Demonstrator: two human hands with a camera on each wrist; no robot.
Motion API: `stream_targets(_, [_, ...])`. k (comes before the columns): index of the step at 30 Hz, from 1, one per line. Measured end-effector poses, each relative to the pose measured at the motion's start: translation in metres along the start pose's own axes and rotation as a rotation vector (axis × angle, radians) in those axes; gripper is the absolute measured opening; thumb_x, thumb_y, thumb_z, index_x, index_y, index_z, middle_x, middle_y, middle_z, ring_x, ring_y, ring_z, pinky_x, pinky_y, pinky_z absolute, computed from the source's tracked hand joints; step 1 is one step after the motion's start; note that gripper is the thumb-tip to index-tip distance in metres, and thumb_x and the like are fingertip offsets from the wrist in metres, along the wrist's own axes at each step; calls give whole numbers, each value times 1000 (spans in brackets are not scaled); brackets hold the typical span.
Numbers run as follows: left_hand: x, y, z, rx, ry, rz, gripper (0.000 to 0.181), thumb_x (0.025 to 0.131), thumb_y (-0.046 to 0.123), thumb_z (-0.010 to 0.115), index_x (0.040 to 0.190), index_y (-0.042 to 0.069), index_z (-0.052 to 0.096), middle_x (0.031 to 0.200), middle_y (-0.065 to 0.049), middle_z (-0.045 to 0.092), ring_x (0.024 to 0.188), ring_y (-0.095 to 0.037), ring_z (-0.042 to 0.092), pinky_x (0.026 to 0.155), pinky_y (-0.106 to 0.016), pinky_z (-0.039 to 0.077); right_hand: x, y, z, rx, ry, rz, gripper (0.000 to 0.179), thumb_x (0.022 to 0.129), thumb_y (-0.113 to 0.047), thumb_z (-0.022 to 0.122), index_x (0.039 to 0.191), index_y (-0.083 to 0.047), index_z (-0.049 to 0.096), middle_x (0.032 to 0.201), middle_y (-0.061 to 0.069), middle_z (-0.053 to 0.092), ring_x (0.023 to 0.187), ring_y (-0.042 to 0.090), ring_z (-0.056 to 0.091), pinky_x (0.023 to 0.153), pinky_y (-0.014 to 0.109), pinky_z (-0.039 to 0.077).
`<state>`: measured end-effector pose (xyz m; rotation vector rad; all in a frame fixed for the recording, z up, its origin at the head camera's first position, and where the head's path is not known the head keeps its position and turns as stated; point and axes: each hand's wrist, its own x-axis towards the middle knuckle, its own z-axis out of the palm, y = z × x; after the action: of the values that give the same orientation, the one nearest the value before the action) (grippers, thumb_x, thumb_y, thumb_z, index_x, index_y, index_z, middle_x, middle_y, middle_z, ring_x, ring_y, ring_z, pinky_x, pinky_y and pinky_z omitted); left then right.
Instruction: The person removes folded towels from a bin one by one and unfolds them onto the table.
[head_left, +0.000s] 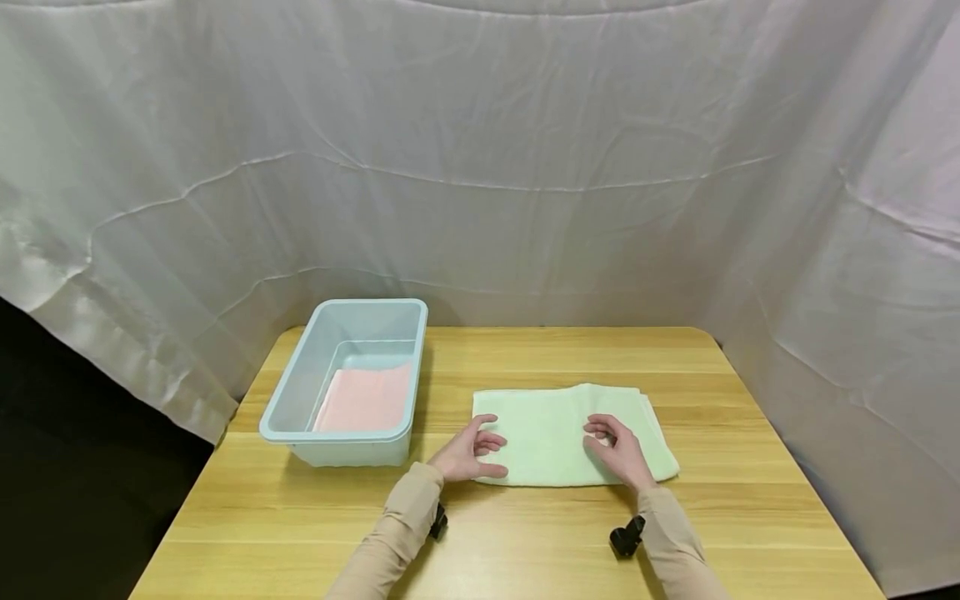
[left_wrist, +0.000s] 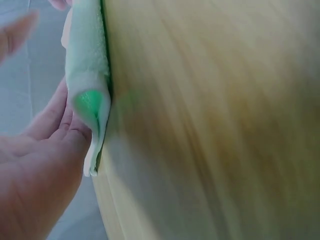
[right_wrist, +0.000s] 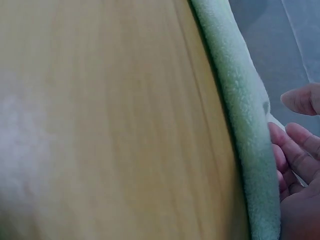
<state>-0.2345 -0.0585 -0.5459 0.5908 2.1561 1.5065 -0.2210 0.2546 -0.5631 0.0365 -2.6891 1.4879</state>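
Observation:
A pale green towel [head_left: 547,437], folded into a flat rectangle, lies on the wooden table. At its left edge is my left hand [head_left: 465,454], thumb and fingers spread apart and loosely bent. My right hand [head_left: 622,454] is over the right part of the towel, its fingers relaxed and bent. In the left wrist view the towel [left_wrist: 87,55] shows a rolled fold at its end, with the fingers [left_wrist: 55,117] beside it. The right wrist view has the towel's thick front edge [right_wrist: 245,135] next to the fingers [right_wrist: 295,150]; whether they touch it I cannot tell.
A light blue plastic tub [head_left: 341,437] stands left of the towel. Inside it lies a folded pink cloth [head_left: 367,400]. Grey-white curtains [head_left: 525,233] hang behind and beside the wooden table [head_left: 517,542].

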Motion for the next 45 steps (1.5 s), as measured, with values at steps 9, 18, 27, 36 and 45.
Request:
stream_targets(9, [-1, 1, 1, 185, -56, 48, 106, 72, -2, 87, 155, -1, 21, 142, -16, 57, 130, -34, 52, 116, -50, 41, -2, 1, 0, -12, -10, 6, 37, 95, -9, 66, 130, 2, 59, 117, 19, 71, 89, 13, 48, 78, 22, 40])
stream_targets(18, [-1, -1, -2, 148, 11, 56, 97, 75, -10, 78, 154, -4, 22, 140, -21, 57, 128, -37, 52, 111, -51, 44, -1, 4, 0, 5, -6, -2, 39, 94, -8, 68, 130, 3, 58, 116, 20, 70, 87, 12, 48, 77, 20, 39])
stream_targets(27, [-2, 0, -4, 151, 46, 30, 88, 78, -9, 76, 152, -4, 28, 137, -21, 59, 125, -37, 53, 106, -47, 49, -3, 0, 3, -32, -13, -17, 40, 94, -10, 69, 130, 2, 58, 116, 18, 70, 91, 15, 50, 82, 28, 44])
stream_targets(36, [-4, 3, -5, 194, 47, -10, 83, 83, 6, 80, 151, -1, 32, 134, -16, 62, 108, -27, 58, 91, -36, 51, -5, -14, 11, -131, -23, -48, 52, 94, -16, 67, 138, 6, 49, 122, 23, 67, 106, 36, 58, 95, 47, 47])
stream_targets(45, [-6, 0, -3, 183, 86, 10, 67, 92, 7, 69, 150, -2, 36, 116, -19, 68, 98, -30, 71, 80, -28, 58, 2, -18, 21, -146, -85, -52, 61, 98, -22, 64, 146, 7, 39, 142, 28, 55, 140, 49, 37, 118, 64, 29])
